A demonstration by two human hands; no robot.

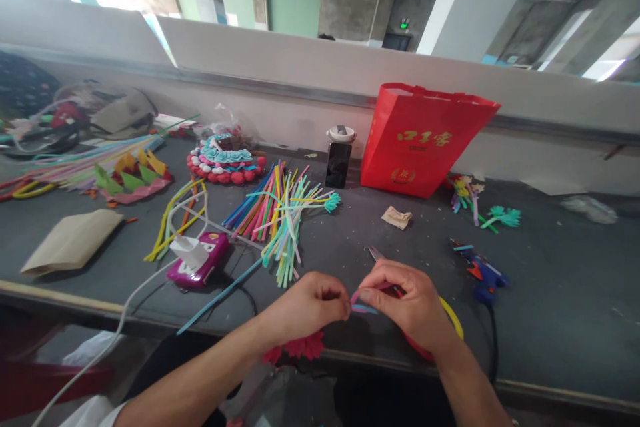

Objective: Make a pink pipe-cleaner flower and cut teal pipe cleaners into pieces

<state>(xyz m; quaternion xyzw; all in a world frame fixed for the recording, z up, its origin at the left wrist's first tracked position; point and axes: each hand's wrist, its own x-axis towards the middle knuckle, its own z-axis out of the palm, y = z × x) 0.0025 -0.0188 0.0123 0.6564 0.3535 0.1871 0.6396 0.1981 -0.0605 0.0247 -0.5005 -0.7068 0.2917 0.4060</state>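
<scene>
My left hand (pixel 313 303) and my right hand (pixel 407 303) meet near the front edge of the dark table (pixel 550 307). Both are closed in a pinch on a short pink and blue pipe cleaner piece (pixel 361 305) stretched between their fingertips. A red fuzzy flower (pixel 300 347) lies just under my left wrist. Scissors (pixel 376 255) with red and yellow handles (pixel 453 320) lie under my right hand. A loose pile of coloured pipe cleaners (pixel 280 210) sits beyond my left hand.
A blue glue gun (pixel 483 272) lies right of my hands. A red paper bag (pixel 423 137) and a black bottle (pixel 339 159) stand at the back wall. A magenta power strip (pixel 200 260) with a white plug, a brown envelope (pixel 73 240) and finished craft pieces (pixel 225 161) lie left.
</scene>
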